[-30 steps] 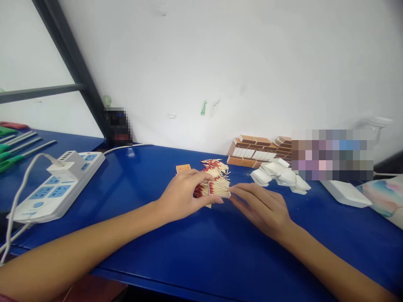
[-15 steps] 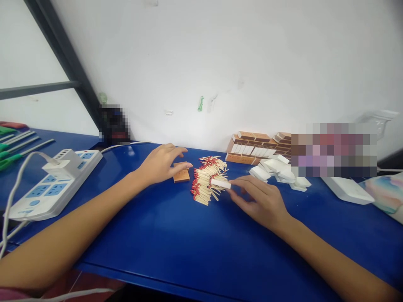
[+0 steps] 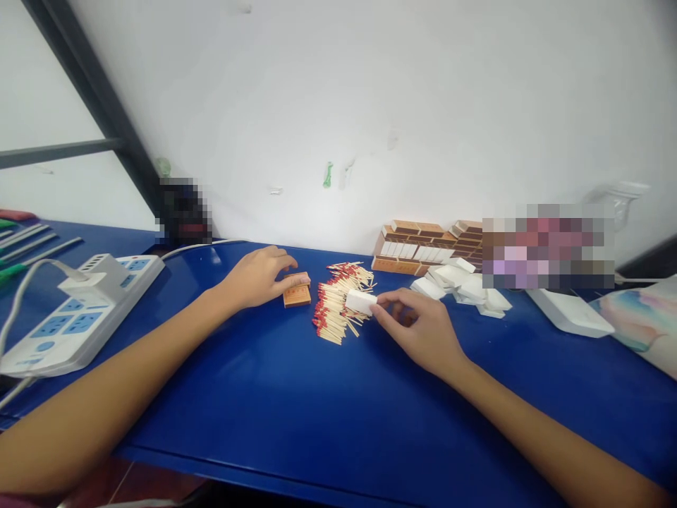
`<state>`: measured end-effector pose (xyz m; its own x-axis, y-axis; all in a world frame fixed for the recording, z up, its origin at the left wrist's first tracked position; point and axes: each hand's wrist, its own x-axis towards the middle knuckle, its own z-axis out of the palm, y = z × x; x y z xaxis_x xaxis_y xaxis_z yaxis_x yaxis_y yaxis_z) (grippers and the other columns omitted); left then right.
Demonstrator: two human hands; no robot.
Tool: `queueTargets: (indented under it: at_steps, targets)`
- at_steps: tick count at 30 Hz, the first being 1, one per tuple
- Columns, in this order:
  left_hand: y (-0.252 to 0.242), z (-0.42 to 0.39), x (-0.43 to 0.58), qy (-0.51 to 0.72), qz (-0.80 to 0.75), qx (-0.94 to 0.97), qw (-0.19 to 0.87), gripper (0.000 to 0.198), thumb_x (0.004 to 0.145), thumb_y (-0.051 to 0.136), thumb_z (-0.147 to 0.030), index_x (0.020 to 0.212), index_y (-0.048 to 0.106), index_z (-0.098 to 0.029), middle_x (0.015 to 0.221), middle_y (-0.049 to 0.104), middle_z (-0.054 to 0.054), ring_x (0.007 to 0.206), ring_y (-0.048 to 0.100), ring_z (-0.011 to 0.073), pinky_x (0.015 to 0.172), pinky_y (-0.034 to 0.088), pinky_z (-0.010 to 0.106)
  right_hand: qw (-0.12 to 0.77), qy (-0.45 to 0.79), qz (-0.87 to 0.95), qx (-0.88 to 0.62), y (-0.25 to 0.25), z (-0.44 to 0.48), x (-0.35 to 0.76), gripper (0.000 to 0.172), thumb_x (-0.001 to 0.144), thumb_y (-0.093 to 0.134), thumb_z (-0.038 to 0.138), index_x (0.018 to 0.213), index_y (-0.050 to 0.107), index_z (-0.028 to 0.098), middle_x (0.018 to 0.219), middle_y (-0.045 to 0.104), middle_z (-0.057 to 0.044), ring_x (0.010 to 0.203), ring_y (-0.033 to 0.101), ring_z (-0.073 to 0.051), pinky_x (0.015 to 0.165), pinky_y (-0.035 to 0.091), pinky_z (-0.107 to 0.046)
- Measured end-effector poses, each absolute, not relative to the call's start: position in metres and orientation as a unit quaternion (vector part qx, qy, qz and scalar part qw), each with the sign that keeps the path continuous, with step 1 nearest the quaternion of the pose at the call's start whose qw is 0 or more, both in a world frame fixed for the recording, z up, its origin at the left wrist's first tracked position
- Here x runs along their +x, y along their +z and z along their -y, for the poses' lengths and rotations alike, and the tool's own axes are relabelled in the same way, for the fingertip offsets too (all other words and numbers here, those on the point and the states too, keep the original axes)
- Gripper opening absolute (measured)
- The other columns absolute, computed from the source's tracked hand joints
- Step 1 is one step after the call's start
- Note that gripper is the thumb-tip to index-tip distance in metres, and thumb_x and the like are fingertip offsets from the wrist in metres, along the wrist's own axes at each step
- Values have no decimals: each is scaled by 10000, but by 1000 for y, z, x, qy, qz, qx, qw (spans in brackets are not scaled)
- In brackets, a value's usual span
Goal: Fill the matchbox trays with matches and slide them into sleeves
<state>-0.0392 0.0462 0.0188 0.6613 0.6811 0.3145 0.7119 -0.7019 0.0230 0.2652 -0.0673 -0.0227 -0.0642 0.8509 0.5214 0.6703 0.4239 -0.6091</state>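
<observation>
- The left hand (image 3: 258, 277) was laid flat on an orange matchbox sleeve (image 3: 296, 293), fingers narrowly spread, their tips pressed on its top, in the rear half of the blue bench (image 3: 275, 395).
- A white matchbox tray (image 3: 361, 301) was pinched between thumb and fingertips of the right hand (image 3: 420, 328), at the right edge of a heap of red-tipped matches (image 3: 338, 303).
- Sleeve and heap were kept just apart by a narrow strip of bare bench.
- Loose white trays (image 3: 465, 286) and stacked matchboxes (image 3: 423, 247) were crowded against the rear edge, right of the heap.
- A power strip (image 3: 79, 310) was set near the left edge.
- A broad open stretch was left along the front edge.
</observation>
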Motion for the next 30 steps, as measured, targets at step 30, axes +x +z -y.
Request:
queueTargets:
  at_steps: [30]
  targets:
    - [24, -40, -36, -133, 352, -924, 59, 547, 1032, 413, -617, 1047, 727, -169, 1049, 718, 113, 1008, 649, 275, 883, 514, 407, 421, 453, 503, -604, -8, 62, 271, 431, 722, 803, 592, 719, 757, 163, 546, 479, 27, 480, 372, -88, 399, 252, -228]
